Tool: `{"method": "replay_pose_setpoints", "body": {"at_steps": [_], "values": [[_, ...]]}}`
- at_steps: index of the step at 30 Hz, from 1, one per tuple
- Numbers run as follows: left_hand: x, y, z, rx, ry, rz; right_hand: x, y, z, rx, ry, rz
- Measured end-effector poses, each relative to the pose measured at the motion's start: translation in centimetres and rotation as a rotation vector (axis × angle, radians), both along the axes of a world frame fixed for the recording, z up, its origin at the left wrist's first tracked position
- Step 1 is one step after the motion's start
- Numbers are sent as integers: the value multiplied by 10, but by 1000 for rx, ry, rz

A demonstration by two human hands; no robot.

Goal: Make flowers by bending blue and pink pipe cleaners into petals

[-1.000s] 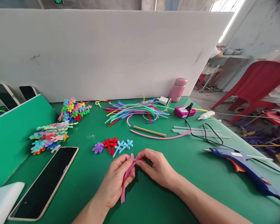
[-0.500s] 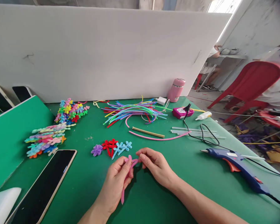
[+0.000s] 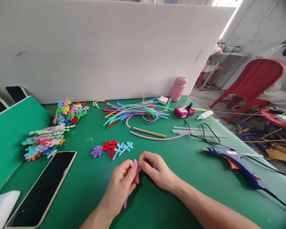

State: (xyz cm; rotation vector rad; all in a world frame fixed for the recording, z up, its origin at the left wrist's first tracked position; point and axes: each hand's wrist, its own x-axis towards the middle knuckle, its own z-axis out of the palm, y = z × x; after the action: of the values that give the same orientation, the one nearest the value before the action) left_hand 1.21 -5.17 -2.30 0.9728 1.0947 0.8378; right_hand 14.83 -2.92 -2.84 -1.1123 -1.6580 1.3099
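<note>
A bent pink pipe cleaner point(image 3: 134, 163) is pinched between the thumb and fingers of my left hand point(image 3: 122, 183); one end hangs below that palm. My right hand point(image 3: 156, 168) closes its thumb and forefinger on the pink loop's right side, close to the left fingertips. Just beyond the hands lie a purple flower point(image 3: 97, 151), red flower shapes point(image 3: 113, 144) and light blue flower shapes point(image 3: 126, 147). Further back, a long pink pipe cleaner point(image 3: 154, 138) curves in front of a pile of coloured pipe cleaners point(image 3: 133, 111).
Stacked small flowers point(image 3: 44, 141) and a phone point(image 3: 44, 187) lie at left. A blue glue gun point(image 3: 238, 162) with a black cord, clear glue sticks point(image 3: 197, 131), a magenta box point(image 3: 182, 112) and a pink bottle point(image 3: 178, 89) stand right. People sit beyond, near a red chair point(image 3: 259, 79).
My right fingers have closed in on the pink pipe cleaner, and its loop beside the left fingertips looks smaller. The whole view has shifted slightly.
</note>
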Motion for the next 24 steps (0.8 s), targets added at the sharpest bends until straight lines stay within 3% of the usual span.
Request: {"method": "replay_pose_setpoints", "body": {"at_steps": [5,13,24], "values": [[0,0,-2,-12,-32,30,-1,0,-1,-10,11,-12],[-4,2,3,-69,-199,74,4,3,-5,-74,209,65],[-6,3,1,-117,-274,81,9,4,-4,297,-27,73]]}}
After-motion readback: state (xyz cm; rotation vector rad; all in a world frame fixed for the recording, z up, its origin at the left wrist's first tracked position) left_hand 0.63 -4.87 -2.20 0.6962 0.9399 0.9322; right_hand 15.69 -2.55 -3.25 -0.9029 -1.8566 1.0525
